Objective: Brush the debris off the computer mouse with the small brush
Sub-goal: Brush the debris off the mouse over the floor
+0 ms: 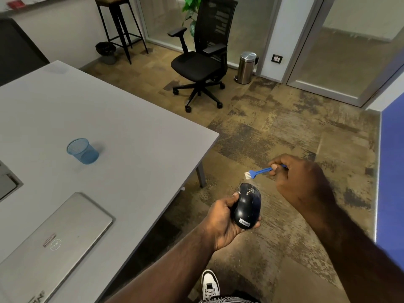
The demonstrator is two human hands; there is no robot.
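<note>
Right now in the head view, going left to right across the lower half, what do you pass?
Laptop → blue mesh cup → left hand → mouse → brush → right hand.

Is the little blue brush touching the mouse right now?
Apart. In the head view, the brush bristles hang just above the front of the mouse, with a strip of floor showing between them.
</note>
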